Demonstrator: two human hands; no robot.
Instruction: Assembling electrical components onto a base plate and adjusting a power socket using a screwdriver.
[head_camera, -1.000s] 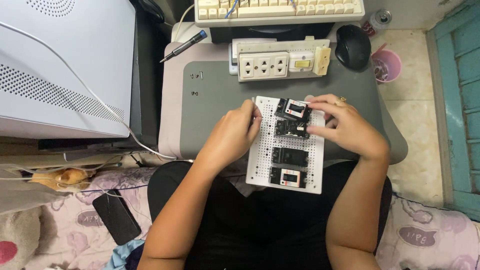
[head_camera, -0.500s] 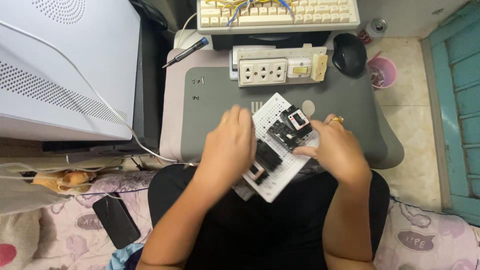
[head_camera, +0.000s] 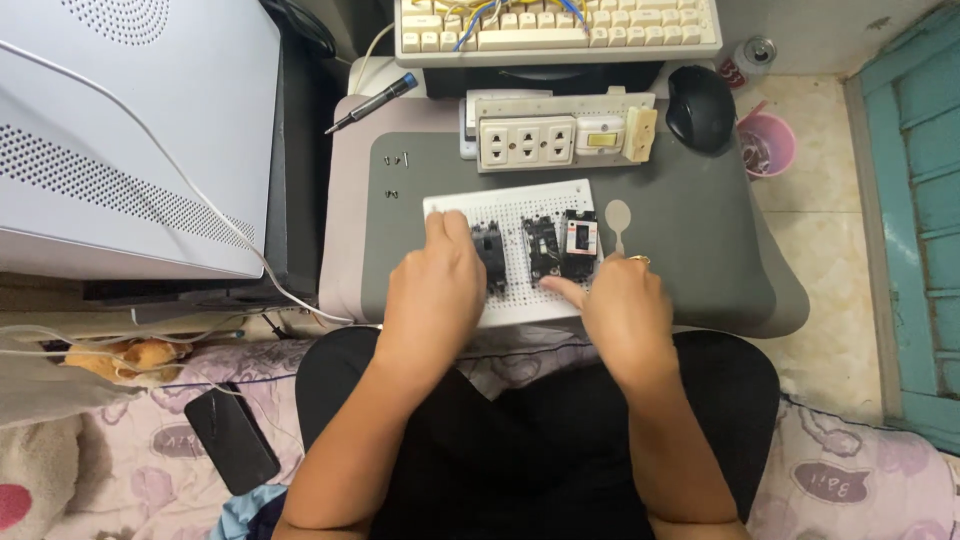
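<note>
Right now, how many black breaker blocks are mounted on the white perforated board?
3. One sits by the left hand, one in the middle, one with a white-and-red label at the right. The hands may hide more on the white perforated board.

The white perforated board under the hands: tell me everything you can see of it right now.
The white perforated board is a flat rectangle, plastic by its look, dotted with rows of small holes. It lies long side across on the grey desk mat, just below the socket strip. Three black breakers sit on it side by side; the rightmost has a white and red face. The left hand covers its left part, and the right hand rests at its lower right edge.
</note>
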